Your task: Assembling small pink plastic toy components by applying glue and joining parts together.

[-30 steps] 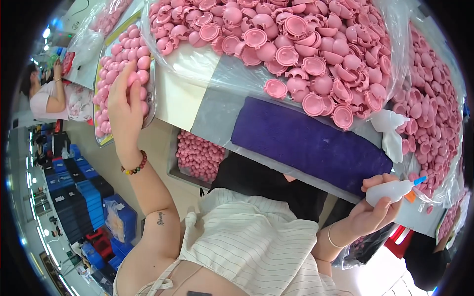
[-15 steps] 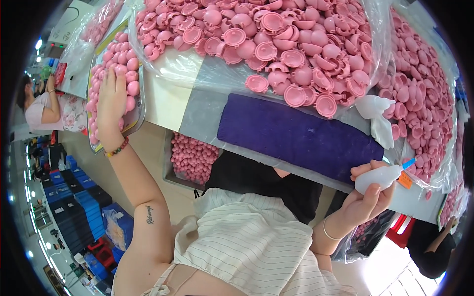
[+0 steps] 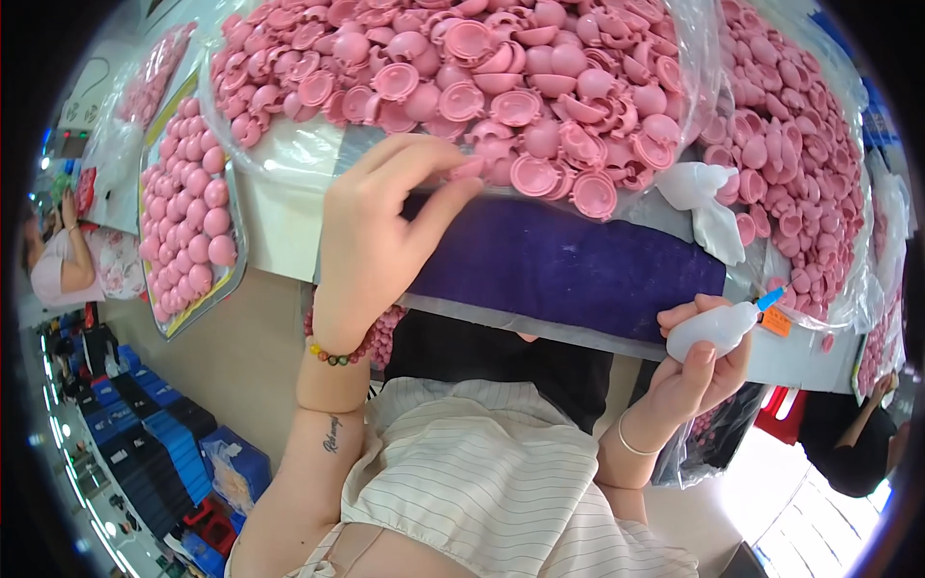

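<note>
My left hand (image 3: pixel 381 231) reaches over the left end of a purple mat (image 3: pixel 578 270), fingertips touching the near edge of a heap of pink plastic half-shells (image 3: pixel 482 87) lying in a clear plastic bag. Whether the fingers pinch a shell I cannot tell. My right hand (image 3: pixel 699 371) sits at the table's near right edge and grips a small white squeeze bottle (image 3: pixel 718 328) with a blue nozzle pointing right. A beaded bracelet circles my left wrist.
A tray of assembled pink balls (image 3: pixel 188 212) stands at the left of the table. A second bag of pink shells (image 3: pixel 800 164) fills the right side. A white cloth (image 3: pixel 708 207) lies by the mat. Another person (image 3: pixel 58 260) sits far left; blue crates (image 3: pixel 154 453) stand below.
My left hand has left the tray of pink balls and swung right to the edge of the shell heap above the mat. The right hand keeps hold of the bottle.
</note>
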Available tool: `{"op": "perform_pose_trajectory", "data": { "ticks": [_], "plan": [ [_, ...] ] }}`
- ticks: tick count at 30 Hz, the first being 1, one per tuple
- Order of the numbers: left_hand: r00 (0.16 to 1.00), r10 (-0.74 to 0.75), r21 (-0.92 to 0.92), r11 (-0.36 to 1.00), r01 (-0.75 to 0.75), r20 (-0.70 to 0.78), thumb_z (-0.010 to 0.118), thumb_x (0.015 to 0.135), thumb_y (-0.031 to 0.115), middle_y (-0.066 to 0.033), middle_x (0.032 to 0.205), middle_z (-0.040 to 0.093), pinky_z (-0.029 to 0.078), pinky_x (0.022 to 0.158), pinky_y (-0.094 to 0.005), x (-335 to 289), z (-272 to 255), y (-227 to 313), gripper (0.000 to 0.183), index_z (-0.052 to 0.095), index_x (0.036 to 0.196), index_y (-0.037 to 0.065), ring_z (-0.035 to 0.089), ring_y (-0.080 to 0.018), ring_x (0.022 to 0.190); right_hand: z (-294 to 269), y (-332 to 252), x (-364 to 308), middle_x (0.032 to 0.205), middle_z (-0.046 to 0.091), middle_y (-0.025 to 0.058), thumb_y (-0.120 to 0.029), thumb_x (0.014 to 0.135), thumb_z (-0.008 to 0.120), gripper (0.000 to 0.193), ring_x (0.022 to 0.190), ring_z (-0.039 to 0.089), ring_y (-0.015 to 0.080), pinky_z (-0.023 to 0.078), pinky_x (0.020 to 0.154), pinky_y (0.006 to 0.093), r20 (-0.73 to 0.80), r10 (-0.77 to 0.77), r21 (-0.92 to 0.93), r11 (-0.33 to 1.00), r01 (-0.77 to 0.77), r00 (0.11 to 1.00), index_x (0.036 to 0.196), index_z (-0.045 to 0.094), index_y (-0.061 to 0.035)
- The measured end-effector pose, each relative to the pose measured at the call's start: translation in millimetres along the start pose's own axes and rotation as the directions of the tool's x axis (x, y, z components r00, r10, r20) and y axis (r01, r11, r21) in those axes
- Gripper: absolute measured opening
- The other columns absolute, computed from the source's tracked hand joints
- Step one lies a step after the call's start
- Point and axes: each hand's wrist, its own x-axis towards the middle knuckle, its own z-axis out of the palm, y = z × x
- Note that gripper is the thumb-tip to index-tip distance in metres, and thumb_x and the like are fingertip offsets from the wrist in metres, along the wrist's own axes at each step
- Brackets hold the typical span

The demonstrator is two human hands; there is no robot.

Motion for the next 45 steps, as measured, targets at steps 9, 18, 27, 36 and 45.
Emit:
{"op": "perform_pose_trajectory", "data": {
  "ticks": [9, 18, 27, 36, 45],
  "plan": [
    [0.894, 0.348, -0.520, 0.839, -0.161, 0.284, 0.052, 0.081, 0.023, -0.0243, 0.092, 0.052, 0.046, 0.063, -0.0292, -40, 21, 33, 0.024, 0.051, 0.084, -0.001, 0.055, -0.0209, 0.074, 22, -33, -15, 0.088, 0.054, 0.0252, -0.031, 0.079, 0.054, 0.042, 0.067, 0.056, 0.0198, 0.046, 0.057, 0.0264, 0.257, 0.271, 0.467, 0.806, -0.364, 0.928, 0.097, 0.038, 0.0029],
    [0.901, 0.111, -0.871, 0.329, 0.364, 0.418, 0.053, 0.076, -0.002, -0.0189, 0.112, 0.045, 0.041, 0.083, -0.0291, -59, 39, 36, 0.046, 0.032, 0.117, -0.003, 0.049, -0.0196, 0.099, 16, -14, -26, 0.086, 0.057, 0.0212, -0.031, 0.079, 0.052, 0.047, 0.060, 0.056, 0.0177, 0.046, 0.053, 0.0260, 0.368, 0.134, 0.541, 0.774, -0.329, 0.920, 0.104, 0.036, 0.0051],
    [0.896, 0.102, -0.895, 0.175, 0.411, 0.432, 0.051, 0.078, -0.002, -0.0196, 0.118, 0.040, 0.039, 0.086, -0.0300, -63, 40, 34, 0.030, 0.046, 0.107, -0.006, 0.046, -0.0186, 0.102, 7, -21, -4, 0.061, 0.032, 0.0003, -0.035, 0.075, 0.054, 0.047, 0.053, 0.027, 0.0109, 0.021, 0.048, 0.0242, 0.014, -0.027, 0.504, 0.863, 0.016, 1.000, 0.105, 0.043, -0.0001],
    [0.897, 0.030, -0.892, 0.120, 0.435, 0.442, 0.049, 0.079, -0.003, -0.0205, 0.119, 0.038, 0.041, 0.086, -0.0321, -65, 41, 43, 0.044, 0.030, 0.119, -0.005, 0.047, -0.0194, 0.102, 5, -20, -8, 0.061, 0.039, 0.0027, -0.053, 0.078, 0.044, 0.062, 0.048, 0.032, 0.0102, 0.018, 0.038, 0.0227, 0.167, -0.411, 0.222, 0.901, 0.372, 0.896, 0.093, 0.052, 0.0065],
    [0.879, 0.101, -0.880, 0.156, 0.449, 0.467, 0.049, 0.079, -0.004, -0.0209, 0.118, 0.041, 0.040, 0.086, -0.0315, -63, 40, 41, 0.043, 0.032, 0.118, -0.005, 0.051, -0.0197, 0.098, 5, -24, -6, 0.061, 0.042, 0.0032, -0.054, 0.080, 0.038, 0.064, 0.047, 0.036, 0.0110, 0.021, 0.037, 0.0234, 0.258, -0.414, 0.117, 0.910, 0.397, 0.873, 0.092, 0.053, 0.0076]
  ]
}}
